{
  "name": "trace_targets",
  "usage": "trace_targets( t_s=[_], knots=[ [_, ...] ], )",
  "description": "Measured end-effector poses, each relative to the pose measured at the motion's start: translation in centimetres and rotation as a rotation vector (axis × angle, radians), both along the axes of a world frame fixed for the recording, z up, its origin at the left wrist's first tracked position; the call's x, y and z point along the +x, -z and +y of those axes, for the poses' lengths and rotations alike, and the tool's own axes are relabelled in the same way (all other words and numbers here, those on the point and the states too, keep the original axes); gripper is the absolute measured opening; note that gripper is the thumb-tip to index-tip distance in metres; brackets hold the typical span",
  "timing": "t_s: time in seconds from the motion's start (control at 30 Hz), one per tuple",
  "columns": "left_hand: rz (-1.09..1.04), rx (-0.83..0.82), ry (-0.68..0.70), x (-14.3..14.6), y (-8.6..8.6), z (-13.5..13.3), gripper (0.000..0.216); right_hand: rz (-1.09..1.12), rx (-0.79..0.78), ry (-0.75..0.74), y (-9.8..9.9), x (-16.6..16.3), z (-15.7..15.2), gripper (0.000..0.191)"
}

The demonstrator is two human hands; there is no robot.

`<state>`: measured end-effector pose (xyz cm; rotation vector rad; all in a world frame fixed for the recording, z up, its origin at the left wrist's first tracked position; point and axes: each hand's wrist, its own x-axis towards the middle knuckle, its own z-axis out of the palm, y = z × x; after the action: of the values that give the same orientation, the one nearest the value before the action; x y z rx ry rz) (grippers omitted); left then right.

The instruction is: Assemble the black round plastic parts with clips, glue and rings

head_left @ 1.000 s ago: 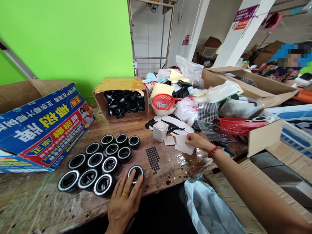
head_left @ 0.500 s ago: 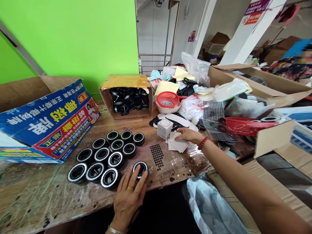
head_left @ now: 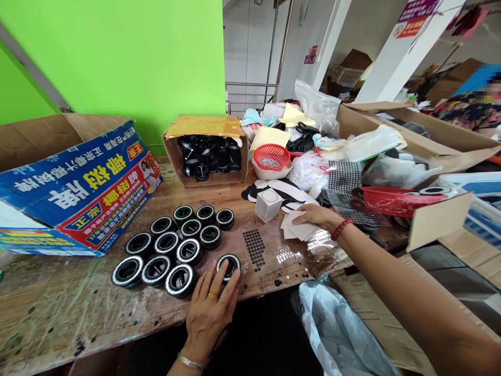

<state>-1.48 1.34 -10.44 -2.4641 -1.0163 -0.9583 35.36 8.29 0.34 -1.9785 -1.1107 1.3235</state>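
Note:
My left hand lies palm down at the table's front edge. Its fingers rest over and beside a black ring-shaped part with a pale speckled rim, holding it against the table; the thumb is mostly hidden. Farther right, my right hand pinches the edge of some white square cards, which lie fanned out on the table. Just left of them stands a neat stack of square cards with a circle on the top one. Similar black ring parts stand in rough rows left of my left hand.
A sheet of small black dots lies between my hands. Behind, an open carton holds black round parts, near a red basket. A blue printed box stands left. Bags, a red tray and cartons crowd the right.
My right hand and the fanned cards have shifted a little to the right, away from the stack. My left hand stays on the same ring part. The view has shifted slightly.

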Motion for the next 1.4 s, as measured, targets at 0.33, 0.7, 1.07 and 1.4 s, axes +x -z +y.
trace_targets(
  t_s=[0.33,0.7,1.07,1.4],
  knots=[
    [-0.019,0.0,0.012,0.2,-0.3,-0.1,0.071,-0.201,-0.05,-0.232,-3.7,6.2,-16.6,0.04],
    [-0.133,-0.121,0.058,0.0,-0.7,-0.5,0.073,-0.472,0.262,-0.261,0.6,0.9,-16.1,0.022],
    [-0.376,-0.533,-0.032,-1.4,-3.1,-2.7,0.05,-0.431,0.553,-0.44,3.9,-11.0,-5.8,0.013],
    [-0.36,-0.576,-0.02,-1.2,-3.2,-2.8,0.047,-0.417,0.596,-0.306,4.5,-12.1,-5.9,0.014]
  ],
)
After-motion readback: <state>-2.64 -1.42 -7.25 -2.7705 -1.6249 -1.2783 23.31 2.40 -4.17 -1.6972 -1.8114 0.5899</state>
